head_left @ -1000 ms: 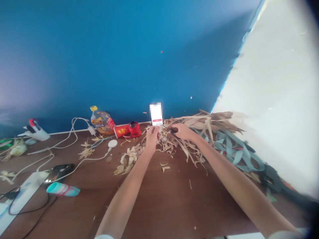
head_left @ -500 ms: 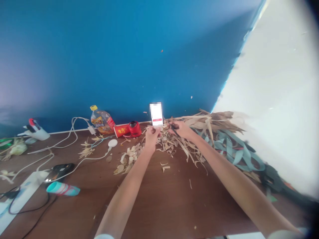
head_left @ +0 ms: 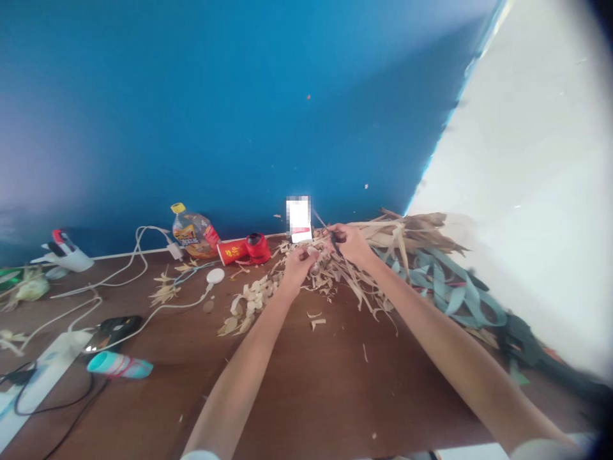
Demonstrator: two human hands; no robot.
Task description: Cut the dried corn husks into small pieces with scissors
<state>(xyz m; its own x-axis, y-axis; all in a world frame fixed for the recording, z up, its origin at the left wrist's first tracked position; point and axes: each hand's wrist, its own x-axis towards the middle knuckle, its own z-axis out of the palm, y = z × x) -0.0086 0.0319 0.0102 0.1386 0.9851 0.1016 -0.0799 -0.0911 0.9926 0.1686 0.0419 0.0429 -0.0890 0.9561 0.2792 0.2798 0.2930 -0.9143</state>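
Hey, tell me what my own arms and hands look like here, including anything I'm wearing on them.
Your left hand and right hand are bare, with no gloves visible. Both forearms are uncovered and slender, tapering toward the wrists, with no watch or bracelet showing. A pale, whitish left sleeve edge and matching right sleeve edge show near the bottom.

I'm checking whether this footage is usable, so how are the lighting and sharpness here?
In the head view, the phone screen is blown out and partly pixelated; in the head view, a shadow slants across the blue wall, while the white wall looks washed out; in the head view, detail at the left hand and right hand is soft.
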